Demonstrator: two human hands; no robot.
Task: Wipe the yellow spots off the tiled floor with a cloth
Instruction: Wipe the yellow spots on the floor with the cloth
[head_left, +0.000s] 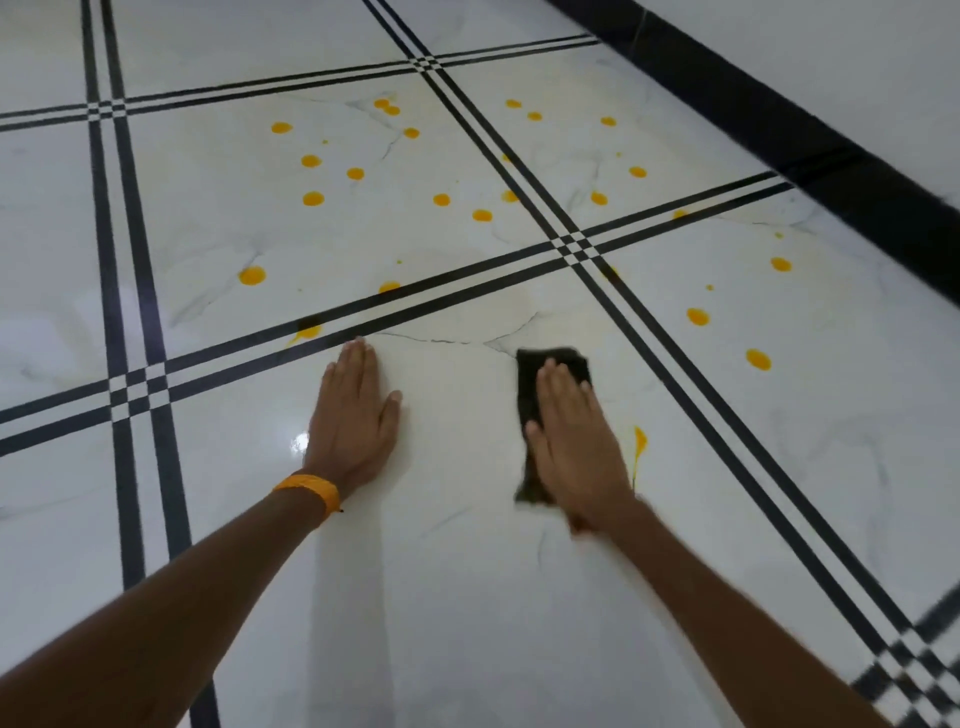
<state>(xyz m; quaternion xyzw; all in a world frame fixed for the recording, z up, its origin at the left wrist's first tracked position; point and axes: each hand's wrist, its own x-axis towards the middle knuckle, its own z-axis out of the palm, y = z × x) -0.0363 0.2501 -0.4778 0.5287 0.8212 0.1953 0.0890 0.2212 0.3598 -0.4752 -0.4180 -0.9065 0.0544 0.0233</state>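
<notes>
My right hand (574, 447) lies flat on a dark cloth (530, 384) and presses it to the white tiled floor (441, 597). A smeared yellow streak (639, 447) shows just right of that hand. My left hand (353, 415) rests flat on the tile with its fingers together, holding nothing; an orange band circles its wrist. Several round yellow spots (313, 198) dot the tiles beyond the hands, and more yellow spots (758, 358) lie on the tile to the right. One smeared yellow spot (307, 331) sits on the black stripe near the left fingertips.
Double black stripes (467, 283) divide the floor into large squares. A black skirting band (810, 135) runs along the wall at the upper right. A faint yellowish wiped patch (498, 312) lies ahead of the cloth.
</notes>
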